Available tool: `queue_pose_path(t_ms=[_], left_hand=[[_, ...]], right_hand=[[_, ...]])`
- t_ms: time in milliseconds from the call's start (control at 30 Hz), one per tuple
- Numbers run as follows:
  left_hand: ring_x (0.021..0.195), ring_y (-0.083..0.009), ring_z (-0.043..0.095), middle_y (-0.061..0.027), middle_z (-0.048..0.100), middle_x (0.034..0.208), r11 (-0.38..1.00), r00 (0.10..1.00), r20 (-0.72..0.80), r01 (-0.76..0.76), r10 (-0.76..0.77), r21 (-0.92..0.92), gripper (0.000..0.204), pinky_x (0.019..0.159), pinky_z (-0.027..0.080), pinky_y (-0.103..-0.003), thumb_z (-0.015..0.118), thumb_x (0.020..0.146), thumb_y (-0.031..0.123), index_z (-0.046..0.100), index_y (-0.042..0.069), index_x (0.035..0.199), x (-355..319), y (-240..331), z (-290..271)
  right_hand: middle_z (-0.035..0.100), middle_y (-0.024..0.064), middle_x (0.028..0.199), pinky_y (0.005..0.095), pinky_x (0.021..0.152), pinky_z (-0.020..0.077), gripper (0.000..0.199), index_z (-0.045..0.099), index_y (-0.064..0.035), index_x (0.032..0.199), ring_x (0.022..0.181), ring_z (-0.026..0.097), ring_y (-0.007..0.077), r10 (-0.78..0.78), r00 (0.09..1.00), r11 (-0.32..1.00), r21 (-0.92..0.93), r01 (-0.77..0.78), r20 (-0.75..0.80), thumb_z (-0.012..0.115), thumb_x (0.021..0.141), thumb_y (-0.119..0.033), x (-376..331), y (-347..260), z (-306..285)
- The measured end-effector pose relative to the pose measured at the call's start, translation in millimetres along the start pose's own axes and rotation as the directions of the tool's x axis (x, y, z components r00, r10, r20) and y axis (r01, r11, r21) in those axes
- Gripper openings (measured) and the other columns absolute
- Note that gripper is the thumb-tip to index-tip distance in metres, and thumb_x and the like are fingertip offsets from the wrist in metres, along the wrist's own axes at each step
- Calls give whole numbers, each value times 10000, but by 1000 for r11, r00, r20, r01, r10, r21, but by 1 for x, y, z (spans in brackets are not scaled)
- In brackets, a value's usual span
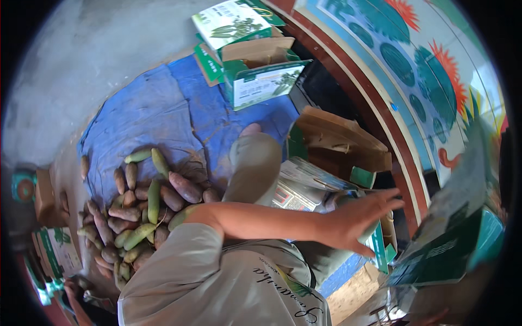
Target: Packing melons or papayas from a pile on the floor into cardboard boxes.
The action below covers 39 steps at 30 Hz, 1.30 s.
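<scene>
My left arm reaches across my body to the right. At its end my left hand is open, its fingers stretched and spread, holding nothing. It is over the edge of an open carton and printed sheets. To its right is a blurred, tilted green and white carton. Below that carton, a small strip of skin shows at the lower edge. It may be my right hand, but its fingers cannot be made out. Left of my sleeve lies a pile of long green and purplish radish-like vegetables.
Blue sheeting covers the floor around my bent leg. An open brown carton and green-white cartons stand along the painted wall. Another carton and part of another person are at the lower left.
</scene>
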<state>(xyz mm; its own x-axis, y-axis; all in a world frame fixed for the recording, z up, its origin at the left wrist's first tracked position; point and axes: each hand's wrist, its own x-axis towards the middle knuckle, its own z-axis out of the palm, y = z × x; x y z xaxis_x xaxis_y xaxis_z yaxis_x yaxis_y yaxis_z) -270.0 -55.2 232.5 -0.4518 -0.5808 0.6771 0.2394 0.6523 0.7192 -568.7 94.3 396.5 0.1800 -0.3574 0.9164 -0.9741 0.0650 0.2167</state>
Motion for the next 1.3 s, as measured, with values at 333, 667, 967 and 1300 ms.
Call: queue_pose_path(t_ms=[333,667,967,1300], left_hand=[[1363,-413,-52,-259,-134,1455,932,720,-687,178,96,316,1209,1101,70,-461,737,666,484,-96,38,1421,-5,25,-67],[1334,-272,143,-159,-8,1468,912,322,-943,359,79,199,973,1090,132,-364,555,818,149,-229,40,1383,-119,55,-157],[1364,-314,82,-120,-19,1490,850,18,-990,515,-142,-113,899,1070,172,-516,466,874,535,-160,199,1425,-234,7,-175],[1354,-341,121,-130,16,1494,854,-152,-943,402,-295,-332,922,1044,188,-544,498,843,576,-117,227,1435,-261,-8,-232]], right_hand=[[619,115,1090,263,852,443,270,558,62,1144,948,581,161,-133,988,802,594,64,73,503,911,-63,128,-173,143],[626,192,898,348,734,486,194,605,-11,990,812,610,324,-484,875,67,998,8,25,610,832,-123,136,-413,205],[613,154,820,410,675,488,91,605,-38,851,785,600,344,-683,730,-51,998,-22,-19,574,784,-90,24,-542,230],[625,106,819,405,703,482,116,611,-76,844,804,603,300,-653,744,47,988,-147,142,523,770,-89,-19,-608,261]])
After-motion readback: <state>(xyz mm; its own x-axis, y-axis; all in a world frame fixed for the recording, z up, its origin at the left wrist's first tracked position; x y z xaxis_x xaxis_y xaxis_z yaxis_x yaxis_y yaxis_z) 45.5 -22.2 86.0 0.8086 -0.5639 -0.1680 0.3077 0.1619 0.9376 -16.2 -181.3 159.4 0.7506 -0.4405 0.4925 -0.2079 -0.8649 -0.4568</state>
